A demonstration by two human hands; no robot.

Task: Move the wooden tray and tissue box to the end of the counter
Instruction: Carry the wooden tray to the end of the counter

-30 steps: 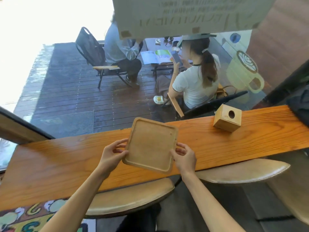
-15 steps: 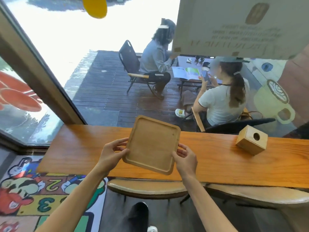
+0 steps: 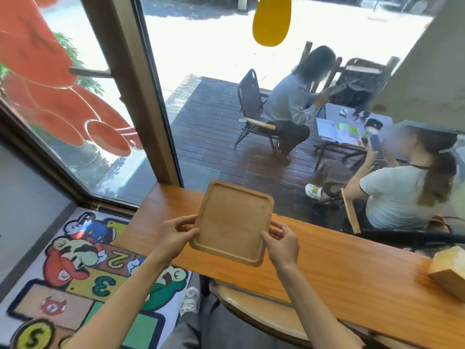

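Window-side wooden counter (image 3: 327,263) was seen. Wooden tray (image 3: 232,222) was gripped at its two sides, tilted above the counter's end, between left hand (image 3: 173,235) and right hand (image 3: 281,244). Tissue box (image 3: 450,270) was left well right of the fingers.

wooden tray (image 3: 232,222): empty, tilted, above counter's left end | tissue box (image 3: 449,272): far right, on counter

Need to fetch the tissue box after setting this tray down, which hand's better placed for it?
Probably the right hand. The tissue box sits far right on the counter, while the left hand grips the wooden tray on the opposite side.
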